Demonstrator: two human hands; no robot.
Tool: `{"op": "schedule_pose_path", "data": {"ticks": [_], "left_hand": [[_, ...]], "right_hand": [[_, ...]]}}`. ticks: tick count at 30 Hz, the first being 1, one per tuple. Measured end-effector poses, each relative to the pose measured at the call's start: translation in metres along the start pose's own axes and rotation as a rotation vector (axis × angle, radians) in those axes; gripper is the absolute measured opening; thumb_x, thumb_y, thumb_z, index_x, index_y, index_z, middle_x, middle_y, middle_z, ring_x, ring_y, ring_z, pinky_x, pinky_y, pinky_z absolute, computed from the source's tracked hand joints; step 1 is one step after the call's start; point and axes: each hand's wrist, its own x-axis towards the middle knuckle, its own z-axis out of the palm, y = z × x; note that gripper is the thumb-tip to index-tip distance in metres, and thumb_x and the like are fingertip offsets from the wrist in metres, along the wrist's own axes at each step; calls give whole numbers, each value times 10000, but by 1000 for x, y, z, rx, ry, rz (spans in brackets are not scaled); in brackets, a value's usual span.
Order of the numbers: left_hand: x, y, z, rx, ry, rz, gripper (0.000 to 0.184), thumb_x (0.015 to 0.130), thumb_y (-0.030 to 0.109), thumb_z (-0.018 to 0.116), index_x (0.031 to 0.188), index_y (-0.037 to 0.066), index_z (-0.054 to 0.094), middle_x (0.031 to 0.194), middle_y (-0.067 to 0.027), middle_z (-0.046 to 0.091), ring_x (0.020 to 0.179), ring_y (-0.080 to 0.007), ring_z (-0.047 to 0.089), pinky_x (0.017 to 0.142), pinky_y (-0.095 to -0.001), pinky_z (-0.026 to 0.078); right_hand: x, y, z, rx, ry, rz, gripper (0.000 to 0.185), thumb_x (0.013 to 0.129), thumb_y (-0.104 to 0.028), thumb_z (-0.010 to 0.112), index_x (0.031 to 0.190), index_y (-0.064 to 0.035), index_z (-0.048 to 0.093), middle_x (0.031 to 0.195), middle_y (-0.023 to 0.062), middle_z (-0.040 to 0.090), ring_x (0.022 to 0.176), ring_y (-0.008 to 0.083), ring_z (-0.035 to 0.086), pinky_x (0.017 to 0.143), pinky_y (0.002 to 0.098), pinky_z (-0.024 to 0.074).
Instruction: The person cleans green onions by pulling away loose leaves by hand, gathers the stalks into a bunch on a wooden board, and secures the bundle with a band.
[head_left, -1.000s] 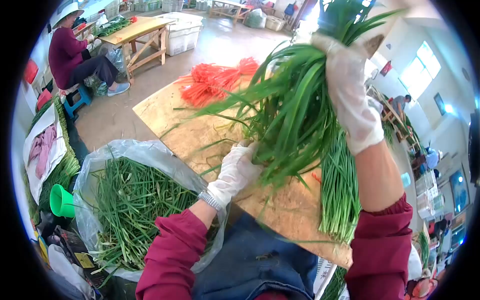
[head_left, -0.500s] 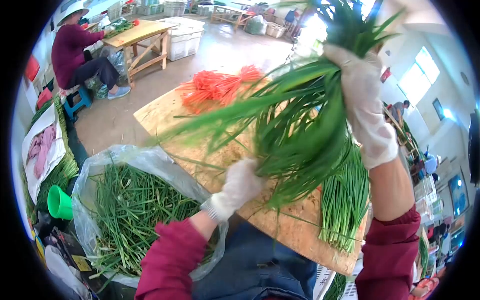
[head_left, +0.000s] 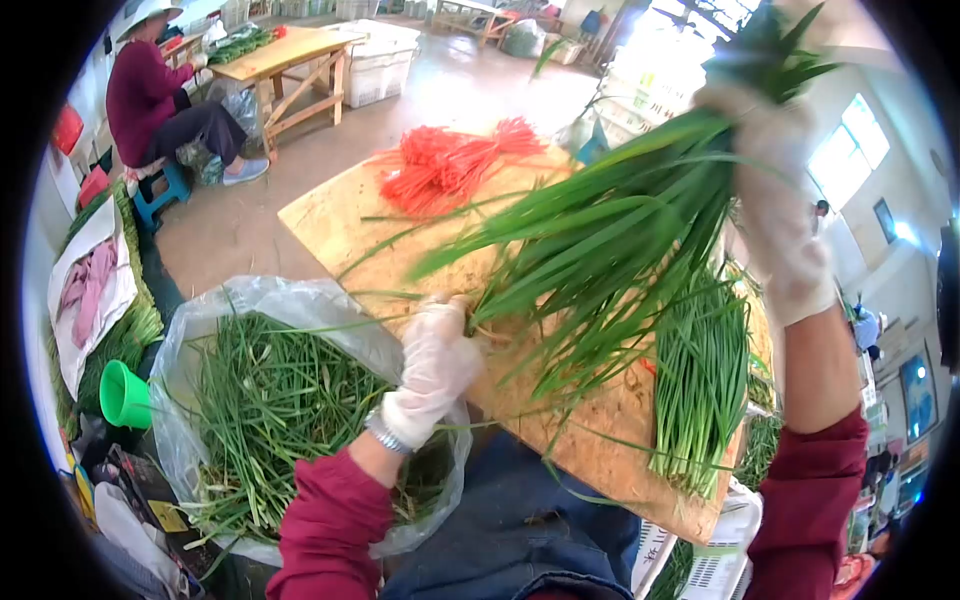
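My gloved right hand (head_left: 770, 180) is raised and wrapped round a large bunch of garlic chives (head_left: 610, 230). Its long green leaves hang down and fan out to the left over the wooden table (head_left: 330, 220); more leaf stands above the fist. Low at the table's left edge, my gloved left hand (head_left: 432, 370) is closed, apparently on a few thin chive leaves, though its fingers partly hide them. A neat second bunch of chives (head_left: 700, 380) lies along the table's right side, pale ends toward me. Stray leaves lie across the wood.
Red ties (head_left: 440, 165) are heaped at the table's far side. A clear plastic bag (head_left: 285, 290) of loose leaves stands at the left, beside a green bucket (head_left: 124, 395). White crates (head_left: 725, 565) are below right. Another person (head_left: 150, 90) sits at a far table (head_left: 285, 55).
My left hand has drawn back left, away from the hanging leaves, toward the bag. My right hand and its bunch have shifted right, and the leaves have swung. The view has moved slightly.
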Motion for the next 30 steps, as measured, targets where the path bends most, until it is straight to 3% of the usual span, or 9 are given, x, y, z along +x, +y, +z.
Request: {"op": "schedule_pose_path", "data": {"ticks": [4,6,8,11,12,21,25,28,30], "left_hand": [[-29,13,-42,-98,-141,-74,477,732,178,670,1147,-29,556,1069,-201,598,1011,-315,572,872,-350,444],[-45,6,-61,-211,-205,-234,454,752,181,660,1146,-24,564,1062,-192,612,992,-304,588,867,-339,450],[-59,0,-83,-135,-358,-260,384,760,166,650,1092,-20,602,1015,-185,636,936,-282,612,835,-326,465],[-71,-1,-120,-305,-453,-496,250,772,136,636,968,-17,663,908,-164,671,850,-243,638,773,-308,487],[-74,-6,-124,-273,-363,-421,223,779,123,629,940,-26,669,822,-146,673,801,-201,641,735,-289,497],[58,36,-139,-683,210,-54,304,883,174,526,1091,-33,607,1032,-139,641,988,-182,593,879,-265,435],[135,52,-133,-950,-119,180,480,943,363,422,1209,-24,524,1188,-131,572,1118,-191,522,946,-336,396],[163,51,-122,-1183,-642,173,623,922,521,379,1315,40,428,1341,-118,442,1235,-230,417,1027,-388,329],[133,34,-126,-1084,-809,36,642,910,549,368,1333,68,395,1354,-123,421,1240,-259,406,1002,-431,344]], "right_hand": [[8,-29,2,523,306,379,163,863,-108,496,819,-49,641,663,94,628,614,181,629,543,328,506],[-8,3,10,-560,139,-275,147,857,-129,532,820,-22,627,725,109,640,684,204,646,601,346,521],[0,4,6,-409,93,-238,133,863,-116,512,832,-40,617,758,130,647,697,213,653,614,359,531],[5,-29,-4,459,1,305,150,852,-144,536,808,-20,608,682,113,638,550,204,622,515,351,521],[8,-36,-4,698,100,503,185,845,-172,565,792,0,609,634,92,631,459,195,593,453,334,505],[-15,-80,8,647,-17,427,200,797,-186,617,768,9,644,661,75,617,530,151,569,514,246,463],[1,-126,-16,732,-106,358,292,849,-209,561,1033,15,603,734,44,614,568,123,585,551,240,504],[24,-123,-31,1061,-572,282,375,889,-297,516,1115,-1,557,812,59,612,624,140,583,606,278,524],[9,-123,-16,986,-396,254,344,887,-311,500,1063,-26,575,856,70,581,674,154,556,626,298,506]]}}
